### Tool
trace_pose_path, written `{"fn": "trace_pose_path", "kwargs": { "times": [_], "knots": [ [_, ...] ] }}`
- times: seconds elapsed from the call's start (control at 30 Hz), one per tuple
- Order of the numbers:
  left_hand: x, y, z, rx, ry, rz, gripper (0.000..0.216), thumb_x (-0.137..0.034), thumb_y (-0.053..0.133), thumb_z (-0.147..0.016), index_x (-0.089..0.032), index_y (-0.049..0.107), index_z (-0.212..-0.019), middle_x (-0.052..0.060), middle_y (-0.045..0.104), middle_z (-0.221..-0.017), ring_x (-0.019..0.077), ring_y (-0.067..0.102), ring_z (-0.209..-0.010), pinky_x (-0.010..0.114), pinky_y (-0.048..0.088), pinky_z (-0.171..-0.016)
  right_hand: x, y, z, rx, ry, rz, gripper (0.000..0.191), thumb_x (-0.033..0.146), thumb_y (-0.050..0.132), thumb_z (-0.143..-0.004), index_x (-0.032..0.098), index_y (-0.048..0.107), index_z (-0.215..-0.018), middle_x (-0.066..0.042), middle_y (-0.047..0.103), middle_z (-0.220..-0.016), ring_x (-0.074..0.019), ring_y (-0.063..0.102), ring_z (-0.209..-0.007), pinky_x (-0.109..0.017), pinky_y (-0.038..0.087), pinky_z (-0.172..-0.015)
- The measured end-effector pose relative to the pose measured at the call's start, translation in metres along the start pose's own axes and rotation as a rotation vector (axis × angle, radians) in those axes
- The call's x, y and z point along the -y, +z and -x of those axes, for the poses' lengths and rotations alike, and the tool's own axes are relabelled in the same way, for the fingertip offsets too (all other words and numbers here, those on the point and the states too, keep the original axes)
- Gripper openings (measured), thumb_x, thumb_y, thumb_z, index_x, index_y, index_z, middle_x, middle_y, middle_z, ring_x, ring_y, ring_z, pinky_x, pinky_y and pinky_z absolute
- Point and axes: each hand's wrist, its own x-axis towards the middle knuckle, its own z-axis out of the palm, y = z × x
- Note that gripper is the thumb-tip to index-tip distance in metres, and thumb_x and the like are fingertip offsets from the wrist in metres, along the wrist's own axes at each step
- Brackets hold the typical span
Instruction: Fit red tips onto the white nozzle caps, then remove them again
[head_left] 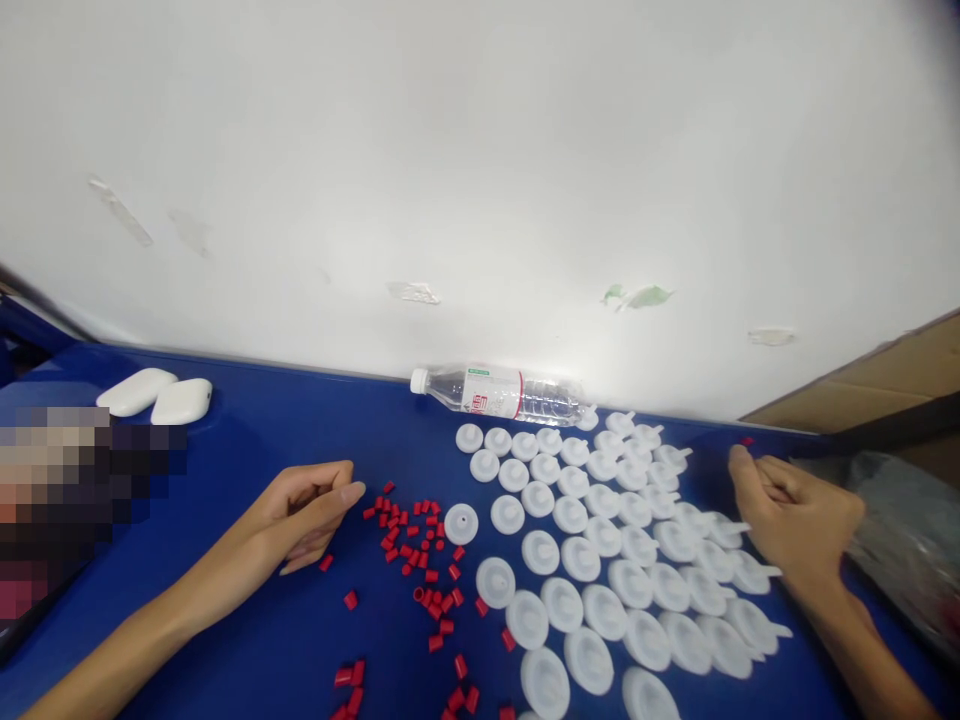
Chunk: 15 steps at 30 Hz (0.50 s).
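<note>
My left hand (311,515) hovers over the blue table, left of a scatter of small red caps (405,550). Its fingers are curled in, with the thumb laid along them; whatever may be between them is hidden. At the right, beyond the white round discs with short stems (585,558), my right hand (799,515) is closed in a fist. A small red piece (745,440) shows just past its fingertips; I cannot tell whether it is gripped or lies on the table. The discs lie in loose rows between both hands, many overlapping on the right.
A clear plastic bottle (502,393) lies on its side against the white wall (480,180). Two white rounded objects (182,401) rest at the back left of the blue table (285,420). A grey plastic bag (892,530) and cardboard (870,375) are at the right. A blurred patch covers the left edge.
</note>
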Motion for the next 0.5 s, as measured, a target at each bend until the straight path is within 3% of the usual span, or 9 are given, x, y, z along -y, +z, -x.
{"fn": "trace_pose_path", "kwargs": {
  "times": [0.23,0.5],
  "knots": [
    [-0.0008,0.0048,0.0022,-0.050,0.053,-0.128,0.044,-0.045,0.062,-0.090,-0.020,0.041,-0.060,-0.007,0.029,-0.052,0.0078,0.021,-0.044,0.020,0.021,-0.039,0.0007,-0.0006,-0.0003,0.009,0.010,-0.016,0.052,0.036,0.054,-0.090,0.022,0.021,-0.053,0.007,0.022,-0.048,-0.0058,0.025,-0.046,-0.026,0.022,-0.049],
    [-0.0006,-0.0003,0.0020,0.008,0.023,-0.180,0.044,-0.046,0.059,-0.093,-0.021,0.038,-0.064,-0.007,0.030,-0.054,0.0077,0.024,-0.045,0.020,0.025,-0.040,0.0012,-0.0011,-0.0002,0.003,-0.015,0.001,0.052,0.036,0.053,-0.090,0.022,0.020,-0.052,0.006,0.022,-0.048,-0.0061,0.025,-0.045,-0.026,0.022,-0.049]
  ]
}}
